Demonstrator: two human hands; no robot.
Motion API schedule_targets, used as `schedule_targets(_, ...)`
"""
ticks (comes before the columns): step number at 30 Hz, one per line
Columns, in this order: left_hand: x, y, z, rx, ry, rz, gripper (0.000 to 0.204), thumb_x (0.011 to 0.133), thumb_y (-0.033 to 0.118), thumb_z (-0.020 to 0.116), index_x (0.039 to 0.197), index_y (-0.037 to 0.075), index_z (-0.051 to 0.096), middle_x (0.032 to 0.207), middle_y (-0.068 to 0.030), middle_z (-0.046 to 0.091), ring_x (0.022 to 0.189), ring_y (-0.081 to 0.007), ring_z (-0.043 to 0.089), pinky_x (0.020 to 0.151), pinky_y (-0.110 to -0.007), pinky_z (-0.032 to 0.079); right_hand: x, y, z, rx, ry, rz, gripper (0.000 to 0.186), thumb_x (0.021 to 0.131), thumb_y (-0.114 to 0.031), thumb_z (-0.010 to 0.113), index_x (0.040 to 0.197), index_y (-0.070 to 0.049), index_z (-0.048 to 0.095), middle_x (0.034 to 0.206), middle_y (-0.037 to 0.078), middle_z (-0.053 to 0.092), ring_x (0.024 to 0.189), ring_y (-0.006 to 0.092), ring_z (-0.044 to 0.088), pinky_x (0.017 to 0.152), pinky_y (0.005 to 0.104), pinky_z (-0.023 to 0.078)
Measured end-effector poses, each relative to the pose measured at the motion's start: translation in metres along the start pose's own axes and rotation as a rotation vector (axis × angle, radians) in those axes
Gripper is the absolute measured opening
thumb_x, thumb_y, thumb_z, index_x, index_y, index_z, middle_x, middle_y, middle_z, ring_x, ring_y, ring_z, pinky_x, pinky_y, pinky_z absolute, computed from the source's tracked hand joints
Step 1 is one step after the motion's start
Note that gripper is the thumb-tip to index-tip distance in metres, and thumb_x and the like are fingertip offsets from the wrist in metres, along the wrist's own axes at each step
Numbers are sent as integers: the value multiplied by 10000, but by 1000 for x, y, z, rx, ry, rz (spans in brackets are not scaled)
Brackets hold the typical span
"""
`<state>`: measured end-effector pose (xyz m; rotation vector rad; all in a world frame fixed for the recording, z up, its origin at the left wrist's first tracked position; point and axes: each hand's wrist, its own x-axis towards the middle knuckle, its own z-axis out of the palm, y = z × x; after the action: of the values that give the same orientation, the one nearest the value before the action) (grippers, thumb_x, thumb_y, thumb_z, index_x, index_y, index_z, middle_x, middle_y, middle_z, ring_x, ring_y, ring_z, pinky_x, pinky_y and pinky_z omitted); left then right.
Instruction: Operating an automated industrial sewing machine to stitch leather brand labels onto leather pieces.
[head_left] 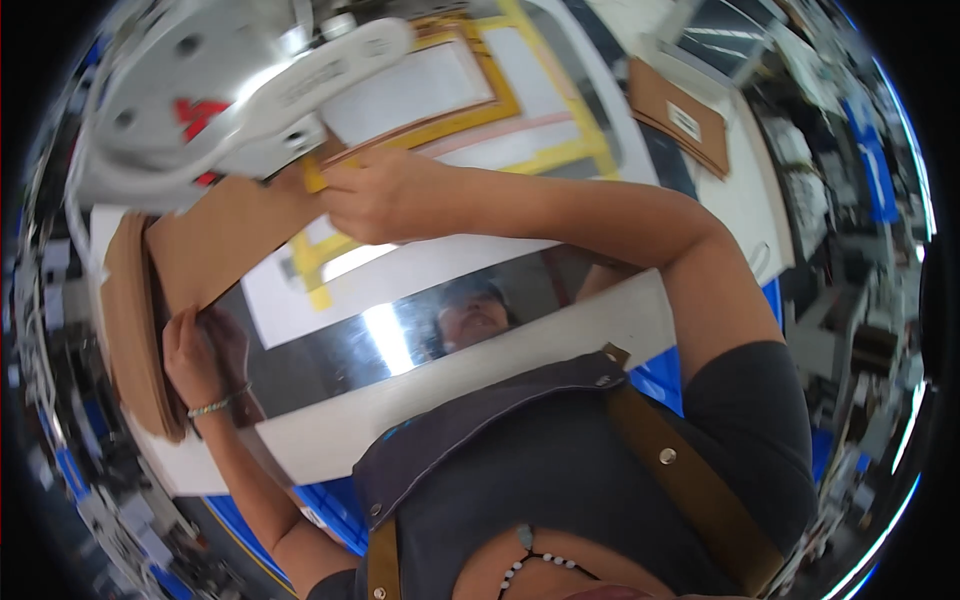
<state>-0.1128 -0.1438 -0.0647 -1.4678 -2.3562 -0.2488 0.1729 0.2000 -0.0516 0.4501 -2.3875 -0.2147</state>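
Note:
A flat brown panel (225, 235) stretches between my two hands over the left part of the work surface. My left hand (190, 355) has its fingers closed on the panel's lower left corner, beside a stack of similar brown panels (135, 340). My right hand (375, 195) pinches at the panel's right end; its fingertips are partly hidden. Right at those fingers is the corner of a yellow-edged frame (500, 95). This frame belongs to a flat template with yellow tape (570, 155), lying under the white machine arm (330, 65).
The white machine head (190, 100) overhangs the upper left, close above the panel. A shiny metal plate (340, 365) runs along the near side of the table. More brown panels with a white label (680, 120) lie at the far right. Blue bins (655, 380) sit below the table edge.

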Motion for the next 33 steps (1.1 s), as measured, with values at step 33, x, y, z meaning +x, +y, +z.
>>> schedule_targets(33,111,137,27,-226,95,497,317,820,-14,685,1128,26,745,1062,-80,703,958,-274,692,816,-389,577,-127,46,-111,-207,-374,272,179,777,-86,708,950,-43,689,983,41,660,1023,203,657,804,328,572)
